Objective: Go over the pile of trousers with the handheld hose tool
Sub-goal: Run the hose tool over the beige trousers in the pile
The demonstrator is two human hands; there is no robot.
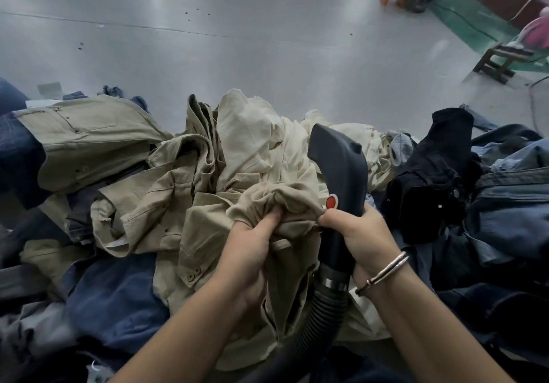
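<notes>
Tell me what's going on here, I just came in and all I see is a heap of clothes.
A person is working through a pile of trousers on a grey table. The left hand grips a bunched khaki pair, and the right hand holds the dark hose tool by its handle, thumb near the red button. The nozzle points away over the cream fabric. Dark and denim pairs lie to either side.

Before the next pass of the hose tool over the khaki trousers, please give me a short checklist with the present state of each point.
1. Right hand grips the hose tool: ok.
2. Left hand holds the khaki trousers bunched: ok.
3. Cloth spread flat for the pass: not ok.
4. Nozzle mouth touching cloth: cannot tell.
5. Red button free of cloth: ok.
6. Ribbed hose free of kinks: ok where visible.
</notes>
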